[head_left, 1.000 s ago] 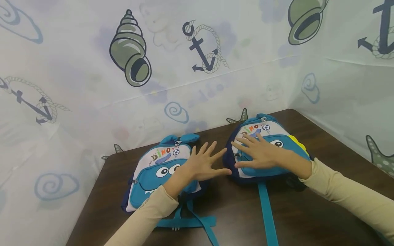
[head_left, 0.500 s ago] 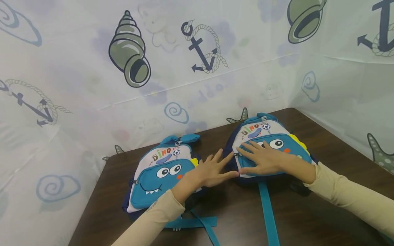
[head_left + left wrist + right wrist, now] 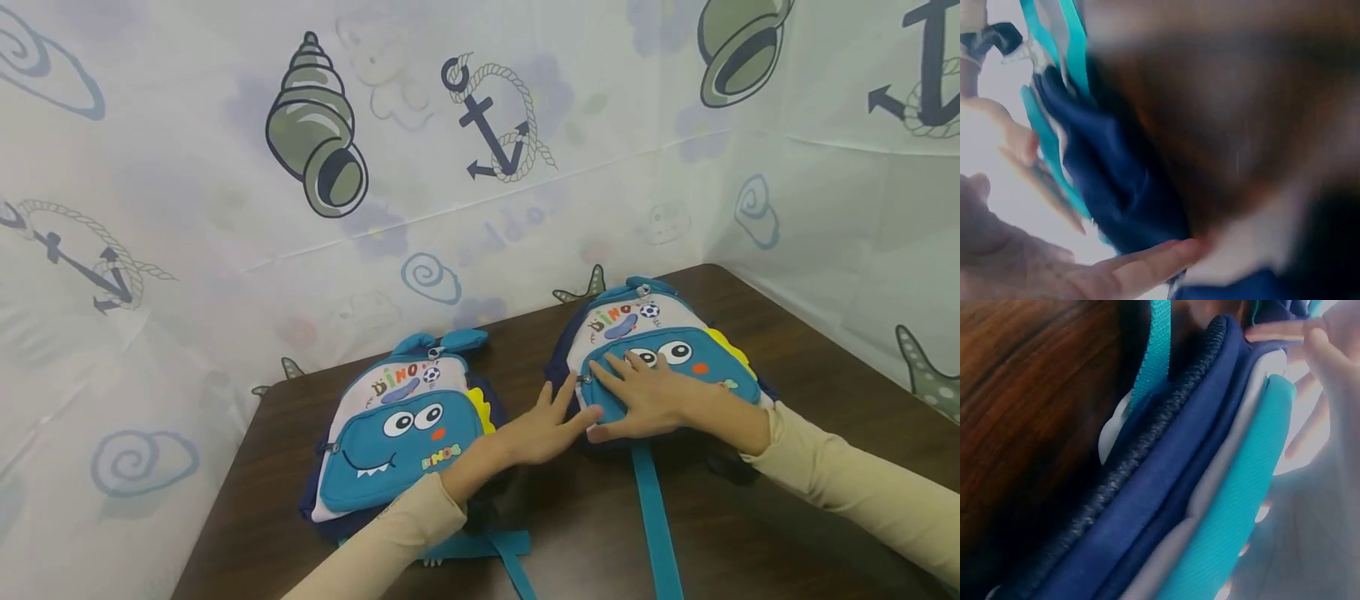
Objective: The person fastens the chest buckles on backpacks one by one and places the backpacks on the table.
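Two matching children's dinosaur backpacks lie face up on the dark wood table (image 3: 577, 533). The right backpack (image 3: 630, 318) is white, teal and navy, with cartoon eyes and a yellow crest. Over its teal front pocket, my right hand (image 3: 651, 397) is spread, palm down, covering part of the face. Beside that bag's lower left edge is my left hand (image 3: 538, 429), fingers extended; the left wrist view shows its fingertips at the navy side panel (image 3: 1122, 181). The left backpack (image 3: 405, 454) lies beyond my left forearm, its printed face mostly visible. Neither hand grips anything.
A teal strap (image 3: 656, 525) runs from the right backpack toward the near table edge. More teal strap (image 3: 480, 543) lies below the left backpack, partly behind the sleeve. A printed curtain (image 3: 420, 167) with shells and anchors rises behind the table.
My left hand has moved right and down, from over the left backpack to the right backpack's edge. My right hand has shifted slightly right and down over the right bag.
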The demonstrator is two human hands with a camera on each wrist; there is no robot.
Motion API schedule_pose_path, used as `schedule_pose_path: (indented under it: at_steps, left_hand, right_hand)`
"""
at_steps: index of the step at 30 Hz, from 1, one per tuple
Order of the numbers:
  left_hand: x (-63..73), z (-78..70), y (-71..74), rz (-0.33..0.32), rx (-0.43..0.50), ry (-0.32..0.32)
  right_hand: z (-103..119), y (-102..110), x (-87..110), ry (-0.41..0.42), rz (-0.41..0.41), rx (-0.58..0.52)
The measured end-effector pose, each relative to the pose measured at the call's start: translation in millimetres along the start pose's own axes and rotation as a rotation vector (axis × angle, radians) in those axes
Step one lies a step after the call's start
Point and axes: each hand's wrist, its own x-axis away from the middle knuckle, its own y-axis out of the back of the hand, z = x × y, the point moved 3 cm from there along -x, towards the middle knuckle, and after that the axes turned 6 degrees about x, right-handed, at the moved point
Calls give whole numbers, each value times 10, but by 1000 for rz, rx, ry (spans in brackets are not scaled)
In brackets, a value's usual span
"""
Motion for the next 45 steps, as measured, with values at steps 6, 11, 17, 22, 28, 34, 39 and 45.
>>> schedule_pose_path:
  at_steps: [6,11,17,22,28,34,39,45]
  left_hand:
    - [-68,6,-111,-142,496,30]
    - [-168,11,-124,-256,1128,223]
    - [-203,42,-131,-373,1362,363]
    - [-166,84,-249,-432,1349,345]
    - [-179,46,-356,-496,1074,192]
    - [-145,-44,-384,-553,838,45]
    - [-97,-157,-275,-575,711,-84]
    - [-42,-388,-82,-598,703,-223]
  right_hand:
    - [-62,-116,-11,-53,-140,32]
    - [-88,-229,-13,-60,-264,28]
    - [-94,-263,-15,-61,-285,-11]
    - [-66,-318,7,-56,-270,-49]
    - [-53,-376,37,-65,-266,-84]
    - [-81,-371,68,-80,-267,-132]
    - [-67,-260,91,-62,-276,-234]
    - [-34,-71,102,-27,-287,-391]
